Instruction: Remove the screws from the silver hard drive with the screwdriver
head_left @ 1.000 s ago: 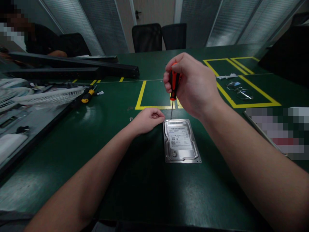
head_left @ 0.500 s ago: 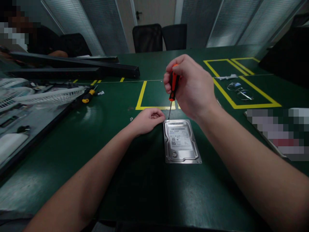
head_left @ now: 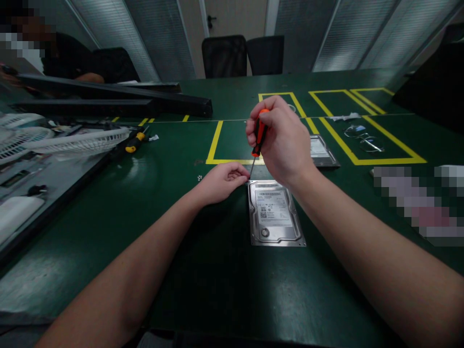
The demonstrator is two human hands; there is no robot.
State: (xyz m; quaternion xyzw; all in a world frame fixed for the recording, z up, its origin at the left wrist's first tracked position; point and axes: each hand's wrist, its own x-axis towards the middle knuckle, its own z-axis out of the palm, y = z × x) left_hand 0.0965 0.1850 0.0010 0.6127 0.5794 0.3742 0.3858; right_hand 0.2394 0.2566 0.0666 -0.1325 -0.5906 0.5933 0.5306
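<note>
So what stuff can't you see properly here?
All in the head view:
Tip of the screwdriver: too small to make out near the left hand.
Writing on the near drive: too small to read.
Second drive: partly hidden behind the right hand.
White specks: too small to identify.
Big black object: cut off by the picture's right edge.

The hard drive (head_left: 280,232) has a smooth, bright silver metal cover, and its label (head_left: 273,205) looks like printed paper, duller than the metal. The screwdriver (head_left: 259,133) pairs a red and black handle, apparently plastic, with a thin metal shaft. The green worktop (head_left: 203,290) is smooth and throws back light in glossy patches; the yellow tape (head_left: 214,142) on it is matt. The glasses (head_left: 363,137) have shiny wire rims. White lattice parts (head_left: 83,141) look like moulded plastic, and the chairs (head_left: 224,58) have matt black backs.
</note>
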